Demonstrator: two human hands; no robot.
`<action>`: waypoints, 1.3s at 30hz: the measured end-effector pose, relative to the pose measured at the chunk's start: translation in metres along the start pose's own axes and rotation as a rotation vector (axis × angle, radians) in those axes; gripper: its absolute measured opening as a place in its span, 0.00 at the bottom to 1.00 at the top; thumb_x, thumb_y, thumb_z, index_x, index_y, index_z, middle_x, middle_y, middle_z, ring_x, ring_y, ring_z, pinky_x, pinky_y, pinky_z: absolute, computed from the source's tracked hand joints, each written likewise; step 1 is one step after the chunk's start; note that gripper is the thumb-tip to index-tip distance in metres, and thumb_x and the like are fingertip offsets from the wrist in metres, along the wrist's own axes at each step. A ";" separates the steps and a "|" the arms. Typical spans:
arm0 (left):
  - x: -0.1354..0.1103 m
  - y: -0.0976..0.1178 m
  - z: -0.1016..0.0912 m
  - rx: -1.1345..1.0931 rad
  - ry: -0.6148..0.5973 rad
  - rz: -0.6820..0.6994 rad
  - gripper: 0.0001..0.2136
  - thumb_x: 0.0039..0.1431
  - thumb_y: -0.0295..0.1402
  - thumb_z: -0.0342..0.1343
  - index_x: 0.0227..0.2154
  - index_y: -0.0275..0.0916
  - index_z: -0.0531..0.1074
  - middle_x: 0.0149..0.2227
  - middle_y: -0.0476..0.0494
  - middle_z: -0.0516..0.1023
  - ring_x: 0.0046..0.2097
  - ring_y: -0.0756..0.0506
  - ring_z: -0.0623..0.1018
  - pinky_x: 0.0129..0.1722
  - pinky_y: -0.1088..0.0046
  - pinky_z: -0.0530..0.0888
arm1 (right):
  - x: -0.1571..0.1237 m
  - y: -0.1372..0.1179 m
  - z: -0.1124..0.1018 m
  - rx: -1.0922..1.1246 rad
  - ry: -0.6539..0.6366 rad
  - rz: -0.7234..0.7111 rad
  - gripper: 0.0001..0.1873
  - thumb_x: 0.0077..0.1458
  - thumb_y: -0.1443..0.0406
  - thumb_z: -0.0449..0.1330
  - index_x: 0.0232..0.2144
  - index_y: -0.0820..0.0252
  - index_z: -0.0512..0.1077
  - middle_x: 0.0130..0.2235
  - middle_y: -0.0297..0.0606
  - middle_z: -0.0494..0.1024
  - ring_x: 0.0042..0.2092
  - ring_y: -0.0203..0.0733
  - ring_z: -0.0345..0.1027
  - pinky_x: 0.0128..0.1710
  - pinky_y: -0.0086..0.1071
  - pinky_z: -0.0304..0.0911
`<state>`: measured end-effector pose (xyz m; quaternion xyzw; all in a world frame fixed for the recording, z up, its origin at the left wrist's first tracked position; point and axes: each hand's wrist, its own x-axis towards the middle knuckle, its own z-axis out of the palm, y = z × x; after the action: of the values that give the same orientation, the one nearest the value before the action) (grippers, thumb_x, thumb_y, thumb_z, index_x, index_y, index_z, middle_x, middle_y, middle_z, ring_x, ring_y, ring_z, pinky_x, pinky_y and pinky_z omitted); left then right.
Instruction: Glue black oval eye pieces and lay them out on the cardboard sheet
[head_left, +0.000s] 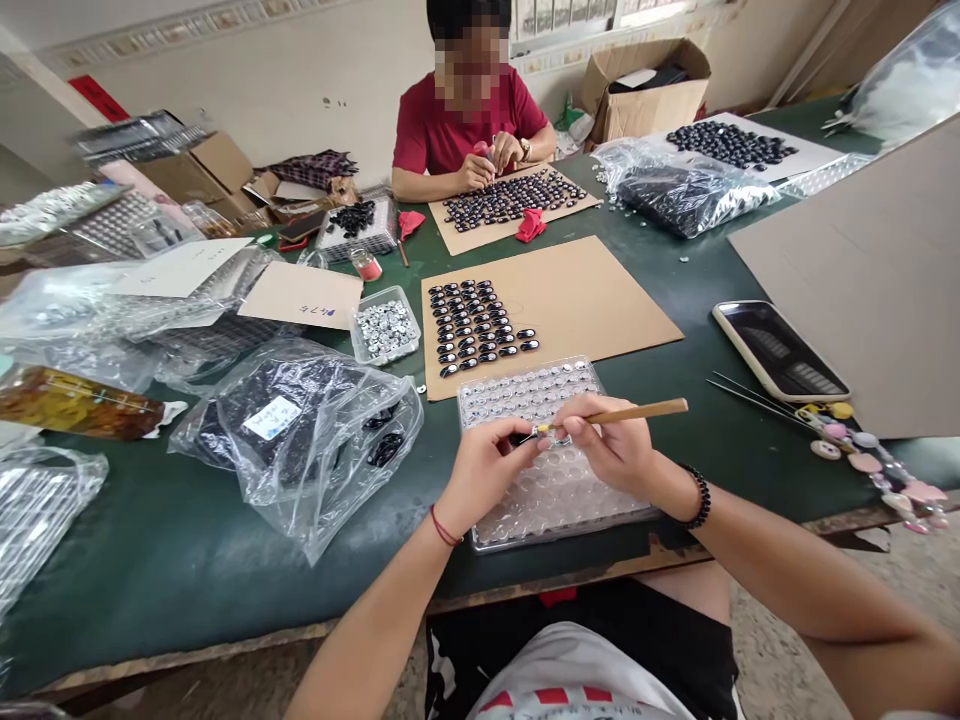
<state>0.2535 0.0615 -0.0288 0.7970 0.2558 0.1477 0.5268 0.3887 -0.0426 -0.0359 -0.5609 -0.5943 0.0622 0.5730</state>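
Observation:
My left hand (486,468) pinches a small black piece (519,438), mostly covered by the fingers. A thin wooden stick (649,410) with a yellowish tip is gripped in my right hand (619,445); its tip meets the black piece. Both hands are above a clear plastic tray (555,490) with round pockets, whose far rows hold small shiny round parts. Beyond it, on a cardboard sheet (600,300), black oval pieces (480,325) with shiny centres lie in rows. A clear box (386,325) of small silvery parts stands to the left of the sheet.
Across the green table, a person in a red shirt (412,125) works over another board of black pieces (517,198). Plastic bags of black pieces (300,420) lie left. A phone (780,350), tweezers (757,395) and a beaded strap (870,465) are at right.

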 end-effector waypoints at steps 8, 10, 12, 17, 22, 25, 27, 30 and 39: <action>0.001 -0.001 0.000 0.047 0.012 0.031 0.14 0.47 0.38 0.60 0.37 0.38 0.76 0.17 0.53 0.62 0.20 0.54 0.56 0.20 0.78 0.56 | -0.001 0.008 0.000 -0.174 -0.007 -0.128 0.07 0.57 0.67 0.50 0.27 0.59 0.65 0.22 0.34 0.71 0.24 0.34 0.63 0.25 0.28 0.58; 0.002 -0.002 0.000 0.058 0.031 0.026 0.13 0.48 0.37 0.60 0.37 0.38 0.76 0.17 0.53 0.61 0.20 0.54 0.57 0.20 0.77 0.56 | 0.000 0.009 0.001 -0.186 -0.008 -0.135 0.08 0.57 0.67 0.50 0.27 0.59 0.65 0.21 0.33 0.70 0.23 0.33 0.63 0.25 0.27 0.57; 0.003 -0.002 0.000 0.066 0.035 0.020 0.13 0.48 0.37 0.59 0.37 0.38 0.76 0.17 0.53 0.61 0.20 0.54 0.56 0.20 0.77 0.55 | 0.001 0.008 0.001 -0.179 -0.033 -0.146 0.08 0.57 0.66 0.50 0.27 0.59 0.65 0.21 0.33 0.71 0.23 0.33 0.63 0.25 0.27 0.58; 0.002 -0.001 0.000 0.086 0.028 0.024 0.13 0.49 0.38 0.58 0.37 0.38 0.76 0.17 0.52 0.63 0.20 0.53 0.57 0.21 0.77 0.56 | 0.002 0.001 0.001 -0.249 -0.110 -0.186 0.10 0.58 0.66 0.50 0.25 0.59 0.65 0.23 0.35 0.72 0.25 0.34 0.64 0.26 0.28 0.58; 0.001 -0.002 0.000 0.096 0.030 0.039 0.14 0.50 0.41 0.57 0.37 0.38 0.76 0.17 0.52 0.62 0.20 0.53 0.56 0.21 0.77 0.55 | -0.001 0.002 0.002 -0.282 -0.098 -0.214 0.07 0.56 0.66 0.51 0.27 0.57 0.65 0.23 0.34 0.71 0.24 0.34 0.61 0.26 0.28 0.56; 0.000 -0.003 0.001 0.118 0.048 0.053 0.13 0.50 0.39 0.57 0.37 0.39 0.76 0.17 0.53 0.62 0.20 0.53 0.57 0.21 0.77 0.56 | -0.002 0.005 0.003 -0.285 -0.110 -0.221 0.07 0.56 0.66 0.51 0.27 0.57 0.65 0.22 0.32 0.70 0.23 0.33 0.59 0.25 0.28 0.55; -0.001 -0.004 0.001 0.140 0.057 0.060 0.12 0.50 0.37 0.57 0.38 0.40 0.76 0.16 0.53 0.62 0.20 0.53 0.57 0.21 0.77 0.56 | -0.002 0.005 0.003 -0.289 -0.126 -0.226 0.06 0.56 0.67 0.52 0.27 0.57 0.65 0.22 0.32 0.70 0.23 0.33 0.59 0.25 0.28 0.55; -0.002 -0.003 0.002 0.145 0.063 0.069 0.11 0.52 0.35 0.56 0.38 0.39 0.76 0.17 0.53 0.64 0.20 0.53 0.58 0.22 0.77 0.57 | -0.002 0.004 0.003 -0.321 -0.151 -0.244 0.06 0.56 0.67 0.52 0.27 0.58 0.65 0.22 0.33 0.70 0.24 0.34 0.60 0.26 0.29 0.55; -0.001 -0.006 0.008 -0.067 -0.056 -0.014 0.10 0.51 0.36 0.57 0.32 0.35 0.75 0.18 0.50 0.65 0.20 0.54 0.57 0.19 0.76 0.54 | 0.004 0.009 0.003 0.181 -0.221 0.332 0.17 0.59 0.57 0.47 0.23 0.60 0.62 0.19 0.31 0.65 0.20 0.31 0.58 0.19 0.25 0.55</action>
<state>0.2557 0.0564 -0.0372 0.7810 0.2414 0.1301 0.5611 0.3931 -0.0343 -0.0410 -0.5871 -0.5452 0.2699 0.5341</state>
